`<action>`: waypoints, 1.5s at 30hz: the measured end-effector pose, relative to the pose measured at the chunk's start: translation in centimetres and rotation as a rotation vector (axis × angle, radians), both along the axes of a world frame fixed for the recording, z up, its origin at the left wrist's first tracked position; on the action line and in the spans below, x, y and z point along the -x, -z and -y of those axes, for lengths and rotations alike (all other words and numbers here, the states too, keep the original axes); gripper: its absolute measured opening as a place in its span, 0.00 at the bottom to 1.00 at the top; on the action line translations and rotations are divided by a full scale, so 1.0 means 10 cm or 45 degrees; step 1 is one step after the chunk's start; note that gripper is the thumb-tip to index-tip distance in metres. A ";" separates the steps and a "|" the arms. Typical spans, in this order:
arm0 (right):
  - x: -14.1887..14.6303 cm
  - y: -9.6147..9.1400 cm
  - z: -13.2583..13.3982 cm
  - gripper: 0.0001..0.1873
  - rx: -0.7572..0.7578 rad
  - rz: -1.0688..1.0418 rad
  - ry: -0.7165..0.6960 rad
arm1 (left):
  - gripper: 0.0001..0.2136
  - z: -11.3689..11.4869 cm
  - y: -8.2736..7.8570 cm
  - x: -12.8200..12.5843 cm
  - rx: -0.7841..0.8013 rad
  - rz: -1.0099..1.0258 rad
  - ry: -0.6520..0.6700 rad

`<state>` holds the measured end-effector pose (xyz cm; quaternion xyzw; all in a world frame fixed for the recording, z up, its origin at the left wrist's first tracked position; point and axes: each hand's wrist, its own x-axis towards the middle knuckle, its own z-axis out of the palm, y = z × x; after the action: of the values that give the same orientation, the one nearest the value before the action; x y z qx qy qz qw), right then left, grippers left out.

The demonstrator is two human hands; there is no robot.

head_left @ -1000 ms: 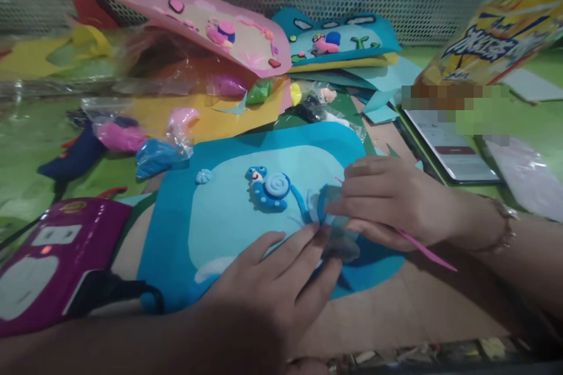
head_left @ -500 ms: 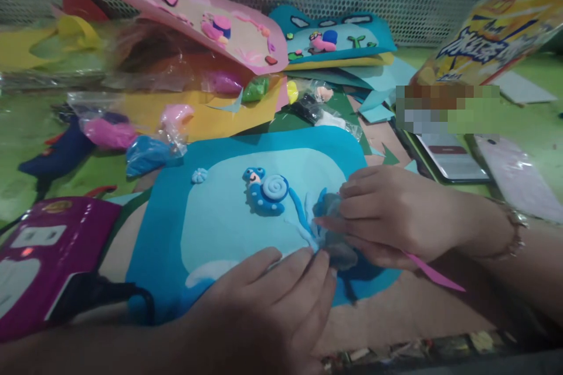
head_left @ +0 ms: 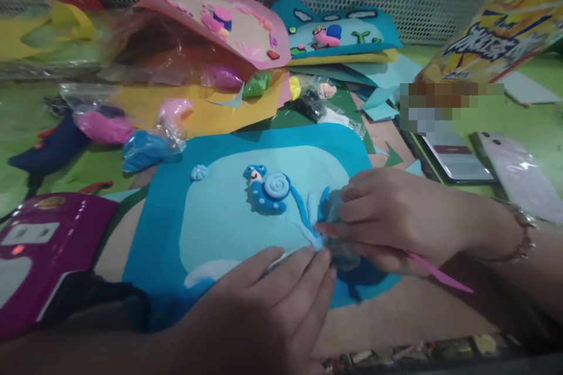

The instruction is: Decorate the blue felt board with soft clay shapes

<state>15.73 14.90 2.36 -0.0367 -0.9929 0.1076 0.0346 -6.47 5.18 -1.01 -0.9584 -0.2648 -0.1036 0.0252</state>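
Note:
A blue felt board [head_left: 171, 234] with a pale blue middle lies in front of me. On it sits a blue clay snail [head_left: 268, 187] with a spiral shell, and a small clay shell [head_left: 198, 172] further left. My right hand [head_left: 391, 220] is closed on a pink modelling stick [head_left: 440, 274] and pinches a lump of blue-grey clay in clear plastic [head_left: 338, 228] at the board's right side. My left hand [head_left: 272, 304] lies flat on the board's near edge, fingers stretched out, their tips touching the same lump.
Bags of pink clay [head_left: 103, 126] and blue clay [head_left: 145, 149] lie to the left. A purple box [head_left: 44, 246] sits at the near left. Finished felt pictures [head_left: 220, 23] lean against a mesh wall. A phone [head_left: 457, 158] and a yellow packet [head_left: 497, 35] lie right.
The view has drifted slightly. My right hand's fingers have shifted a little on the clay lump, and my left fingertips have closed in on it.

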 end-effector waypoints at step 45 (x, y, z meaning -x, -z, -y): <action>-0.01 0.02 -0.03 0.14 -0.414 0.042 0.313 | 0.26 0.03 0.20 0.04 -0.049 0.093 -0.187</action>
<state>15.87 15.21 2.13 -0.1533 -0.9857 -0.0596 0.0365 -6.90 4.89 -2.96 -0.9314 -0.3329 -0.1413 0.0416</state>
